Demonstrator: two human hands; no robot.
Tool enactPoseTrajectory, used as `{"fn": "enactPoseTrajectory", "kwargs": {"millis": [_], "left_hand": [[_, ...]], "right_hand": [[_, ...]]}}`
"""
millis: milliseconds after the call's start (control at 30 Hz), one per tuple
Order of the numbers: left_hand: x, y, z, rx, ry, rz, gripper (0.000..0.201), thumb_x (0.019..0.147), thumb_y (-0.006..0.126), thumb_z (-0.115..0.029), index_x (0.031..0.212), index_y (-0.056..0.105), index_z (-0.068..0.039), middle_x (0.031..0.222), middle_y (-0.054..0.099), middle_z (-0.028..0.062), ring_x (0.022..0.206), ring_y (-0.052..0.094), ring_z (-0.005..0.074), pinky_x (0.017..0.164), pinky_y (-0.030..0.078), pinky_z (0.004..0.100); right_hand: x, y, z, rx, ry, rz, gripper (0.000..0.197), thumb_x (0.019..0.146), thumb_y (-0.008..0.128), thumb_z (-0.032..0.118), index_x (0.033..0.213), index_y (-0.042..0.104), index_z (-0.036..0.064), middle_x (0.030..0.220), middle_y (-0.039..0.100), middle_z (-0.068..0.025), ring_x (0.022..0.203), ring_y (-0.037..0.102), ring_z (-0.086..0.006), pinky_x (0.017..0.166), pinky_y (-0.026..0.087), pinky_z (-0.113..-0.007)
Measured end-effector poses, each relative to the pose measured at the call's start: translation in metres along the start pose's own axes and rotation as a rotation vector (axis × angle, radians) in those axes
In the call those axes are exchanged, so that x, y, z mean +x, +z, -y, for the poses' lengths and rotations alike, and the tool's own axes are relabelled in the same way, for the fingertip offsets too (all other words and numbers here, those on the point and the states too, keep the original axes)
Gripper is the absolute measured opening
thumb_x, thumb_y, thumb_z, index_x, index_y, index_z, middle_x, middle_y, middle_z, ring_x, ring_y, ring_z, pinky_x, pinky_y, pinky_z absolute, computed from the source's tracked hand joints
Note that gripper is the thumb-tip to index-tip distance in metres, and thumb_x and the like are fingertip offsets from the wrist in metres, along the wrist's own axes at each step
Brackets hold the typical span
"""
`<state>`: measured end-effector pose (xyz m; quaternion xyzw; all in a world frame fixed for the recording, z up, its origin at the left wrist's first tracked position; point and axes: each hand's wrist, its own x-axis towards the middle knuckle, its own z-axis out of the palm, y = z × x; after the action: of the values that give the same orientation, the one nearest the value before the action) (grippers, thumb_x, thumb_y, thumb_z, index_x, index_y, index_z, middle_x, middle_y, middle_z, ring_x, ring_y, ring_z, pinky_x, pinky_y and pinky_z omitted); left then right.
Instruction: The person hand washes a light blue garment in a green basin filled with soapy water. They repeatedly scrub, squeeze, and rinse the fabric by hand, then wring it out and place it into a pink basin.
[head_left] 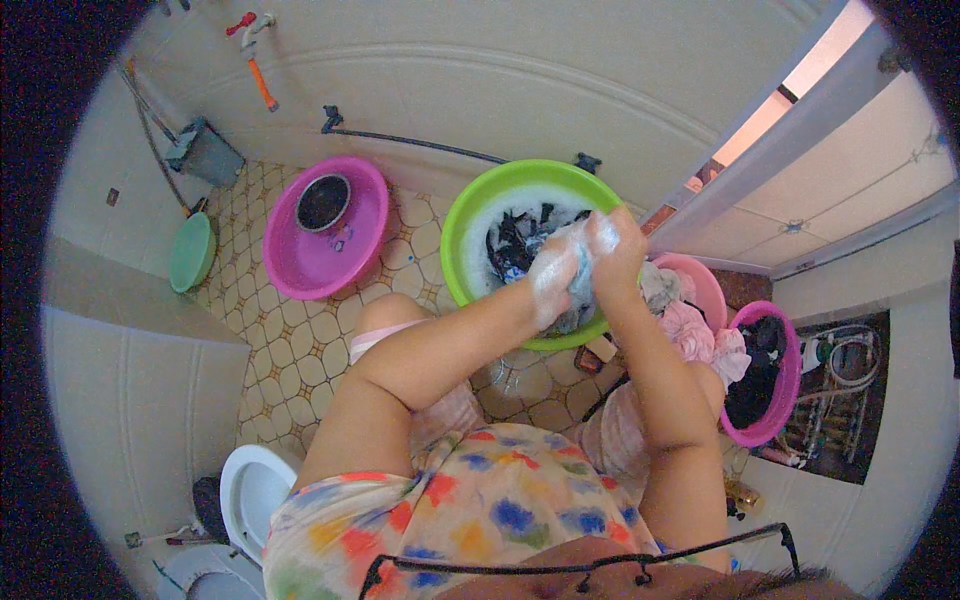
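My left hand [557, 283] and my right hand [616, 245] are close together over the right side of a lime-green basin [452, 228]. Thick white foam coats both. A wet, pale blue cloth [583, 270] is bunched between them, gripped by the closed fingers of each hand. My fingers and the foam hide much of the cloth. Below, dark wet clothes [515, 243] lie in the sudsy water, and a greyish piece of cloth [572, 320] shows near the basin's front rim.
A pink basin [700, 285] with pale pink clothes [686, 330] and a magenta basin [790, 395] of dark clothes stand at right. Left are another magenta basin [375, 200] holding a round dark container [323, 203], a green basin [192, 252] and a toilet [232, 490].
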<state>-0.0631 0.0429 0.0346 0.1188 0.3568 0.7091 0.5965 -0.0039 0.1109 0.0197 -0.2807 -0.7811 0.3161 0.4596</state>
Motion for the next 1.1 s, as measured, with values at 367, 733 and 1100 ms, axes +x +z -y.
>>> {"fn": "enactPoseTrajectory", "kwargs": {"millis": [367, 733, 1100], "left_hand": [[0.012, -0.021, 0.014, -0.106, 0.004, 0.066, 0.025, 0.088, 0.041, -0.029, 0.097, 0.054, -0.01, 0.09, 0.06, 0.0047, 0.085, 0.058, 0.0192, 0.075, 0.048, 0.0339], [0.011, -0.023, 0.002, -0.023, 0.023, 0.064, 0.019, 0.087, 0.042, -0.028, 0.088, 0.053, -0.012, 0.084, 0.057, 0.0021, 0.08, 0.055, 0.0158, 0.069, 0.045, 0.0312], [0.047, -0.08, 0.001, 0.018, 0.081, 0.461, 0.019, 0.087, 0.043, -0.024, 0.096, 0.053, -0.01, 0.084, 0.058, 0.0032, 0.077, 0.057, 0.017, 0.071, 0.047, 0.0286]], "right_hand": [[-0.003, 0.0, 0.009, 0.005, -0.07, 0.005, 0.016, 0.074, 0.057, 0.017, 0.071, 0.05, 0.004, 0.067, 0.051, -0.0171, 0.065, 0.052, -0.0356, 0.059, 0.041, -0.042], [-0.012, 0.007, 0.018, 0.028, -0.318, -0.11, 0.019, 0.074, 0.058, 0.021, 0.07, 0.05, 0.005, 0.067, 0.052, -0.0165, 0.063, 0.051, -0.0362, 0.058, 0.04, -0.044], [-0.027, 0.017, 0.033, -0.105, -0.344, 0.056, 0.018, 0.075, 0.057, 0.02, 0.068, 0.049, 0.0053, 0.063, 0.051, -0.016, 0.06, 0.05, -0.0366, 0.055, 0.039, -0.043]]}}
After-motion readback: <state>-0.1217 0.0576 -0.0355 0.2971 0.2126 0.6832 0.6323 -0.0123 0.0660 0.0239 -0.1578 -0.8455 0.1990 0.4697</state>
